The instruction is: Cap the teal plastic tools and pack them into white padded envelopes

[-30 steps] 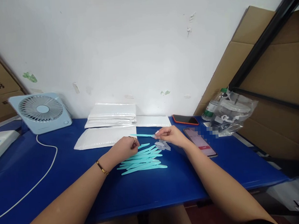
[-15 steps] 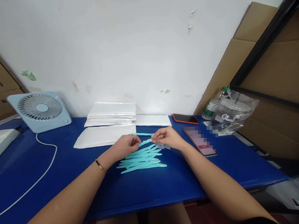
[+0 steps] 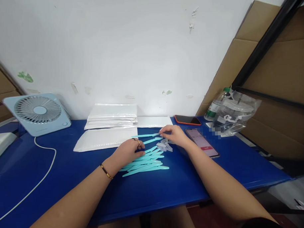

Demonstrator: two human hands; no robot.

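Slim turquoise eyebrow razors (image 3: pixel 144 165) lie in a loose pile on the blue table. Two more lie behind the pile: a middle razor (image 3: pixel 153 140) and a far razor (image 3: pixel 145 136). My left hand (image 3: pixel 129 150) rests over the left ends of the pile, its thumb and fingers apart and nothing gripped. My right hand (image 3: pixel 175 134) pinches at the right tip of the far razor. Beneath that hand sits a small heap of clear plastic caps (image 3: pixel 164 145), partly covered by it.
White padded envelopes (image 3: pixel 105 139) are stacked behind my left hand. A light-blue fan (image 3: pixel 39 111) with a white cable stands left. On the right are a lit phone (image 3: pixel 201 142), a red-edged phone (image 3: pixel 187 119), a bottle (image 3: pixel 214 108) and a bagged cup (image 3: pixel 235 114).
The razor that both hands held now lies behind the pile. My left hand has come down toward the pile; my right hand has moved back and right, uncovering more caps.
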